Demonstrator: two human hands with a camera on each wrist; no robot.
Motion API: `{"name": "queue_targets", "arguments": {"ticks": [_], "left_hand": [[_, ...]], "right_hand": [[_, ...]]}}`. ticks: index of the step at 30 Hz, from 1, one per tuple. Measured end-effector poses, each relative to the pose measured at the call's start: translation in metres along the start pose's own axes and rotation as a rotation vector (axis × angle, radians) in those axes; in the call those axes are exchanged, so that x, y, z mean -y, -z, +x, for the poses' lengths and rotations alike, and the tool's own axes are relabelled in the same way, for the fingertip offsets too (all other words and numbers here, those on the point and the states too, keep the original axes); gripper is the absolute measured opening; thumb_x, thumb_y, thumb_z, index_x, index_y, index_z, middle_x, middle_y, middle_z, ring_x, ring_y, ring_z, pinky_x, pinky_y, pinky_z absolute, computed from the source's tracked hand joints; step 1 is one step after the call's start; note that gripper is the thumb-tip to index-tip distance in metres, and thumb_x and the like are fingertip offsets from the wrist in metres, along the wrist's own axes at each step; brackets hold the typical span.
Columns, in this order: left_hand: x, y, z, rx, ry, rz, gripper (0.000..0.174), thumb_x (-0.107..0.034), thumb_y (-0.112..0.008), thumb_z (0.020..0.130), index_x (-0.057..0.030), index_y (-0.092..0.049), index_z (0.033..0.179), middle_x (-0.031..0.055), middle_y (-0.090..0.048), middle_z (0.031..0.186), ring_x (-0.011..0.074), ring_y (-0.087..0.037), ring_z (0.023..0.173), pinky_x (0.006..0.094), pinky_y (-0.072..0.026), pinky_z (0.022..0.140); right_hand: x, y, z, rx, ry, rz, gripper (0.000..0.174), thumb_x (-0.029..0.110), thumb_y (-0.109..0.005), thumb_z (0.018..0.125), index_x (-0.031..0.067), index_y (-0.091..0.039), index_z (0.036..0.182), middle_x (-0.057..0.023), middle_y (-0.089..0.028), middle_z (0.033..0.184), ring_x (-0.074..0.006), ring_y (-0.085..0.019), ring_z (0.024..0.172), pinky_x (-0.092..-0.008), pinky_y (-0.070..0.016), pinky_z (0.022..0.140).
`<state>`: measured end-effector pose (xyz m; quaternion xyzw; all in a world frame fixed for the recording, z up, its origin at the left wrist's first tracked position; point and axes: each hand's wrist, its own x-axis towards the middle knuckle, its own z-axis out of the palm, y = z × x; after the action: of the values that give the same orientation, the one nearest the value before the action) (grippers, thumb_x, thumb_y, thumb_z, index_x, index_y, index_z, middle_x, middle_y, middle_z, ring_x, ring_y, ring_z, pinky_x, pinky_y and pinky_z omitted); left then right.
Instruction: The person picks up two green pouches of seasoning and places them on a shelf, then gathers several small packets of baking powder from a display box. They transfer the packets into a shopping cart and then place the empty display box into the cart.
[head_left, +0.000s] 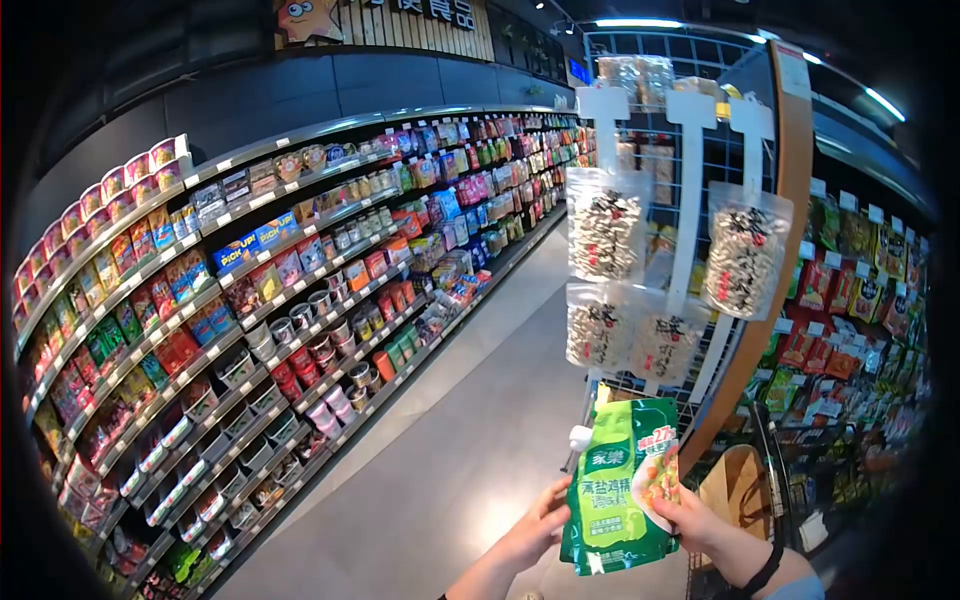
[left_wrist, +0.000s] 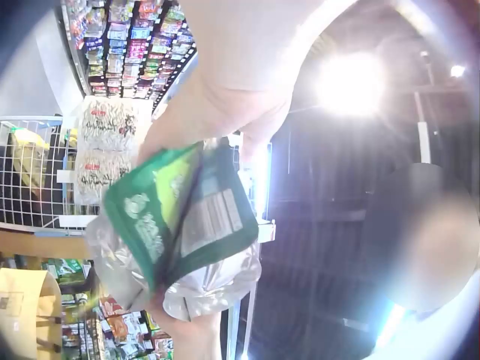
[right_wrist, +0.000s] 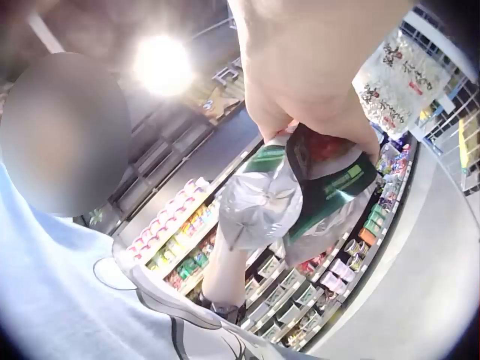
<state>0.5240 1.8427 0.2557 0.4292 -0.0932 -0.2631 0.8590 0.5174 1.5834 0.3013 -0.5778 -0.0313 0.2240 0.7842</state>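
A green pouch (head_left: 612,490) with a white cap and a food picture is held upright in front of the body, low in the head view. The right hand (head_left: 700,522) pinches its right edge, thumb on the front. At the left edge is the left hand (head_left: 537,530), its fingers partly behind the pouch. In the left wrist view the green pouch (left_wrist: 157,202) shows its side and silvery bottom below the left hand (left_wrist: 225,112). The right wrist view shows the pouch's silvery base (right_wrist: 262,202) beneath the right hand (right_wrist: 311,97), which grips its edge.
Long shelves (head_left: 230,270) of packaged food run along the left, beside a grey aisle floor (head_left: 430,410). A wire rack with hanging bags (head_left: 607,228) stands ahead, edged by a wooden post (head_left: 790,200). A brown paper bag (head_left: 738,490) is at the lower right.
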Motion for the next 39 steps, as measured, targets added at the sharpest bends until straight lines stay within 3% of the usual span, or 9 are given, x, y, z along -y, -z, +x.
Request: {"name": "queue_targets", "arguments": {"ticks": [2, 5, 13, 16, 19, 25, 33, 35, 39], "left_hand": [[-0.001, 0.023, -0.001, 0.181, 0.074, -0.09, 0.074, -0.049, -0.059, 0.084, -0.0097, -0.029, 0.139, 0.0049, -0.044, 0.132, 0.0167, -0.043, 0.12, 0.0387, -0.0425, 0.095], [0.002, 0.056, 0.0, 0.184, 0.234, -0.137, 0.068, -0.035, -0.06, 0.087, -0.0057, -0.028, 0.139, 0.0069, -0.044, 0.133, 0.0168, -0.043, 0.121, 0.0365, -0.0391, 0.098], [-0.019, 0.075, 0.033, 0.298, 0.194, 0.12, 0.057, -0.022, -0.06, 0.087, -0.0018, -0.037, 0.134, 0.0079, -0.049, 0.129, 0.0167, -0.047, 0.116, 0.0334, -0.0396, 0.097], [0.001, 0.077, 0.06, 0.254, 0.338, -0.055, 0.051, -0.02, -0.061, 0.086, -0.0003, -0.042, 0.129, 0.0091, -0.051, 0.127, 0.0167, -0.049, 0.114, 0.0324, -0.0403, 0.096], [0.023, 0.066, 0.082, 0.271, 0.393, -0.109, 0.047, -0.015, -0.063, 0.084, 0.0006, -0.047, 0.125, 0.01, -0.055, 0.122, 0.0168, -0.052, 0.111, 0.0319, -0.0417, 0.094], [0.043, -0.014, 0.109, 0.258, 0.211, 0.125, 0.043, -0.003, -0.071, 0.075, 0.0014, -0.054, 0.115, 0.0086, -0.062, 0.107, 0.0176, -0.059, 0.094, 0.0307, -0.0472, 0.084], [0.117, -0.117, 0.122, 0.366, 0.32, 0.03, 0.05, -0.014, -0.067, 0.082, -0.0029, -0.044, 0.125, 0.0102, -0.055, 0.119, 0.0223, -0.058, 0.1, 0.0362, -0.0491, 0.084], [0.13, -0.145, 0.121, 0.347, 0.368, 0.058, 0.052, -0.019, -0.065, 0.085, -0.0061, -0.04, 0.128, 0.0105, -0.054, 0.121, 0.0249, -0.059, 0.1, 0.0403, -0.0506, 0.084], [0.163, -0.204, 0.119, 0.222, 0.777, -0.099, 0.052, -0.037, -0.057, 0.087, -0.0068, -0.042, 0.127, 0.0144, -0.054, 0.12, 0.0333, -0.057, 0.102, 0.0464, -0.0547, 0.078]], "right_hand": [[0.0, -0.022, 0.025, -0.045, 0.028, 0.035, 0.049, 0.015, -0.052, 0.091, 0.0039, -0.032, 0.134, -0.0071, -0.051, 0.124, -0.0146, -0.05, 0.112, -0.0304, -0.0416, 0.094], [-0.007, -0.046, 0.06, -0.087, 0.075, 0.01, 0.049, 0.014, -0.052, 0.091, 0.0042, -0.032, 0.134, -0.0071, -0.05, 0.124, -0.015, -0.049, 0.113, -0.0318, -0.0398, 0.096], [-0.038, -0.045, 0.075, -0.337, 0.17, -0.004, 0.058, 0.013, -0.057, 0.087, 0.0054, -0.023, 0.134, -0.0101, -0.044, 0.127, -0.0177, -0.045, 0.116, -0.0334, -0.0355, 0.1], [-0.043, -0.037, 0.062, -0.628, 0.334, -0.034, 0.052, 0.02, -0.06, 0.087, 0.0047, -0.027, 0.124, -0.0094, -0.045, 0.119, -0.018, -0.045, 0.112, -0.0328, -0.0361, 0.099], [-0.041, -0.025, 0.025, -0.662, 0.321, -0.14, 0.054, 0.022, -0.06, 0.087, 0.0036, -0.028, 0.126, -0.0097, -0.045, 0.122, -0.0164, -0.044, 0.114, -0.0323, -0.0364, 0.098], [-0.027, -0.027, -0.062, -0.847, 0.24, -0.322, 0.066, 0.017, -0.077, 0.074, 0.0009, -0.042, 0.127, -0.0056, -0.054, 0.122, -0.013, -0.05, 0.11, -0.0296, -0.0413, 0.094], [-0.044, 0.015, -0.196, -1.195, 0.631, 0.203, 0.065, 0.009, -0.07, 0.078, 0.0032, -0.036, 0.134, -0.0056, -0.049, 0.129, -0.0151, -0.048, 0.116, -0.0328, -0.0376, 0.099], [-0.037, 0.026, -0.243, -1.274, 0.764, 0.492, 0.054, 0.023, -0.062, 0.086, 0.0086, -0.04, 0.133, -0.0055, -0.05, 0.128, -0.0197, -0.051, 0.115, -0.0359, -0.0403, 0.097], [-0.064, 0.096, -0.356, -1.309, 1.145, 1.164, 0.029, 0.03, -0.055, 0.09, 0.0098, -0.058, 0.111, -0.0047, -0.062, 0.106, -0.0204, -0.061, 0.096, -0.0352, -0.0522, 0.081]]}}
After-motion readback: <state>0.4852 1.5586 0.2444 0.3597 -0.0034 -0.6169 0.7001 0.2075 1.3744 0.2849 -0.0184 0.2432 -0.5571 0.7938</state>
